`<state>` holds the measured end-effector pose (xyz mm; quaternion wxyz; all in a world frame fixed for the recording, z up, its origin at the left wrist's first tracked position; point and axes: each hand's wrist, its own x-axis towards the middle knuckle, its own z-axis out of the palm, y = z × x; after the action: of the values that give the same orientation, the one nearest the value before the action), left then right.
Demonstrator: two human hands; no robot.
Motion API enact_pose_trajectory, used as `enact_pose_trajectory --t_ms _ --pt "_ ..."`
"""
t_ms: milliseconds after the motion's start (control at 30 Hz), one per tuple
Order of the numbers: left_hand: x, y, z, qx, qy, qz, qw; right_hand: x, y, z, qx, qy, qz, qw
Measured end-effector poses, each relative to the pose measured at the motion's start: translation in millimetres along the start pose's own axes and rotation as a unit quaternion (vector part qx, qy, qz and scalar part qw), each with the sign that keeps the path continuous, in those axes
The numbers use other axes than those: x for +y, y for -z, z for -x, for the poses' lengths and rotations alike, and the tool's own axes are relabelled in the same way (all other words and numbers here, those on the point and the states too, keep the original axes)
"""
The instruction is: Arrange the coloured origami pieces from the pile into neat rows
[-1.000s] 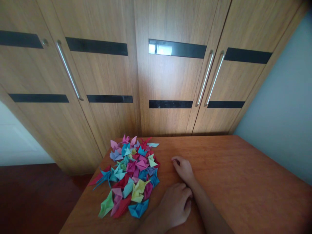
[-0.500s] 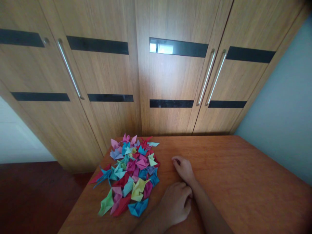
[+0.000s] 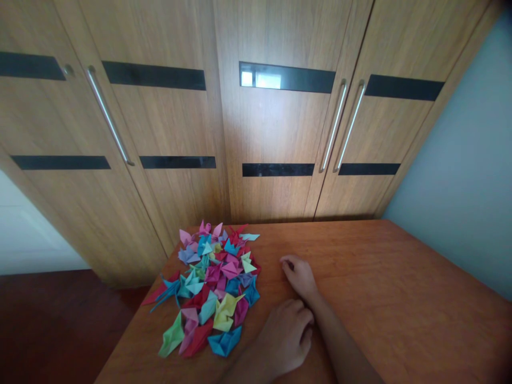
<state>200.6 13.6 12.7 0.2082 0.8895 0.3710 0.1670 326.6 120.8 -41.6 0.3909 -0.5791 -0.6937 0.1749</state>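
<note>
A heap of folded paper pieces (image 3: 214, 272) in pink, red, blue, green, yellow and purple lies on the left part of the wooden table (image 3: 380, 298). My left hand (image 3: 286, 333) rests on the table just right of the heap's near end, its fingers curled in and its knuckles against my right wrist. Farther forward, my right hand (image 3: 299, 274) lies on the tabletop with fingers curled and pressed together. Nothing shows in either hand. A blue folded piece (image 3: 225, 341) is the paper nearest my left hand.
Behind the table stands a wooden wardrobe (image 3: 272, 133) with black strips and long metal handles. A pale wall (image 3: 460, 176) rises at the right. Dark reddish floor (image 3: 60, 325) and a white panel (image 3: 36, 229) show at the left.
The camera view has shifted slightly, so the wardrobe and the paper heap appear a little farther left. Both hands keep the same pose, and no paper piece has moved on the table.
</note>
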Motion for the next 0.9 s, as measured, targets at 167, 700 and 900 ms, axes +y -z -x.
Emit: enact_pose_trajectory --t_ms 167,700,900 --pt "14 20.9 14 -0.013 -0.015 0.001 1.000 -1 0 0 0.001 0.004 0.005 1.000" --pt "-87 80.3 117 0.265 0.071 -0.205 0.940 -4 1 0 -0.005 -0.003 0.015 1.000" --pt "-92 75.2 113 0.260 0.075 -0.225 0.936 -5 1 1 0.002 0.002 0.009 1.000"
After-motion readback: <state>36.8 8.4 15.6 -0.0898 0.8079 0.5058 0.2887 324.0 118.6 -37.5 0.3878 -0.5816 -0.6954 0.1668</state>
